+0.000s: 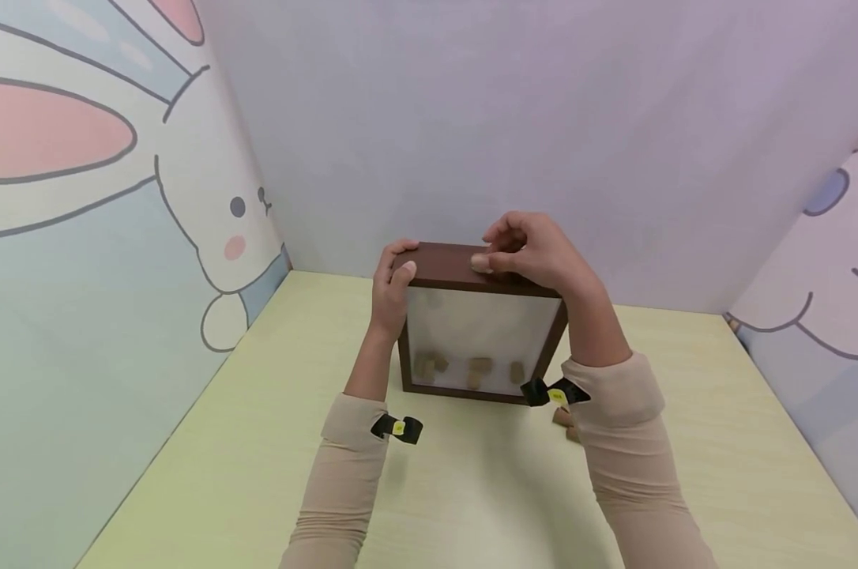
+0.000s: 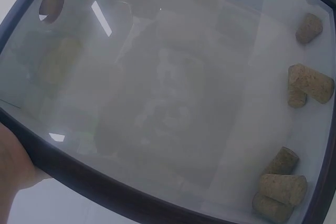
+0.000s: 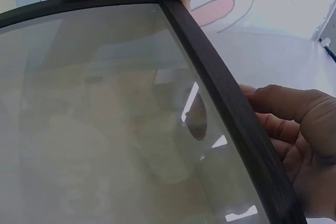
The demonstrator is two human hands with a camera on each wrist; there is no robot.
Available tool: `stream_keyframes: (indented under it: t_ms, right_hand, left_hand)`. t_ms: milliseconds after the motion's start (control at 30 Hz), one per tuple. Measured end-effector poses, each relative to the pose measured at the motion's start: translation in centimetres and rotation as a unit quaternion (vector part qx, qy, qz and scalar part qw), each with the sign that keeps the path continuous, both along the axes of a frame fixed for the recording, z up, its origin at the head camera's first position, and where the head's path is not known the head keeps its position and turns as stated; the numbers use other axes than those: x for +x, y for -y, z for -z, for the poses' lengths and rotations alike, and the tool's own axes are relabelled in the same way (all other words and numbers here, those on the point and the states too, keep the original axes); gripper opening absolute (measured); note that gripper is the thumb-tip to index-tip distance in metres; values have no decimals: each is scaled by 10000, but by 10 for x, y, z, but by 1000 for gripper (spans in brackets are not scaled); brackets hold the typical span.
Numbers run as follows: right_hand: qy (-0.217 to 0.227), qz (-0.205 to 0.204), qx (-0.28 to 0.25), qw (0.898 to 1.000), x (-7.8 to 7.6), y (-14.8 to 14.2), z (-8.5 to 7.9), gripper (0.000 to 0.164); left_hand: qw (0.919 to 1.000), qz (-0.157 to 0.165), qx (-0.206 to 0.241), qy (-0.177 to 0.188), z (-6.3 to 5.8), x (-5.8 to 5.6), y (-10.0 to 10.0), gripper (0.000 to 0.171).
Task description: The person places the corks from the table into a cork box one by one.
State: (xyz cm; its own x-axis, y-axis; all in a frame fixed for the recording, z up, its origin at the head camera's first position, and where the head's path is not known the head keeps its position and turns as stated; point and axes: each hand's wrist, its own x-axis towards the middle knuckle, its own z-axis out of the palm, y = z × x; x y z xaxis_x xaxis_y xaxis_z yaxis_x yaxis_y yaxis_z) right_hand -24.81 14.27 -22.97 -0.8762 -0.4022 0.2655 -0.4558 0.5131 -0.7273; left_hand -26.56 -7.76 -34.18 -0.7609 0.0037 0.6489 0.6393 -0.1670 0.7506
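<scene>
A dark brown shadow box [image 1: 439,265] with a clear front stands upright on the table. Several wine corks [image 2: 283,188] lie along its bottom inside. My left hand [image 1: 393,288] grips the box's top left corner, thumb on the front edge and fingers over the top. Over the right part of the top panel is my right hand [image 1: 536,249], its fingers bent and its thumb tip at the panel. A round hole [image 2: 52,6] shows in that panel through the glass. I cannot tell whether the right fingers pinch anything there; the head view hides their far side.
Loose corks [image 1: 562,416] lie on the pale wood table [image 1: 457,490], right of the box and partly behind the right forearm. A plain pale wall [image 1: 415,118] rises behind the box. Side walls [image 1: 80,316] with cartoon rabbit drawings stand at left and right.
</scene>
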Motion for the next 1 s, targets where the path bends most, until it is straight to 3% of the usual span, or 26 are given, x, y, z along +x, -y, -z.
stream_keyframes:
  t_ms: [133, 367, 600, 800, 1000]
  right_hand:
    - [-225, -116, 12, 9997, 7, -9, 3, 28]
    - [-544, -655, 237, 9961, 32, -37, 1, 31]
    - [-967, -457, 89, 9942, 54, -74, 1, 34]
    - [-576, -397, -604, 9957, 66, -103, 19, 40]
    - [-151, -411, -585, 9973, 72, -122, 43, 41]
  left_hand:
    - [10000, -87, -30, 24, 2, 0, 1, 52]
    - [9999, -132, -2, 76, 2, -1, 1, 50]
    - [9998, -164, -66, 124, 2, 1, 3, 49]
    - [9995, -260, -24, 171, 2, 4, 9, 50]
    - [9995, -289, -47, 130, 2, 5, 11, 50]
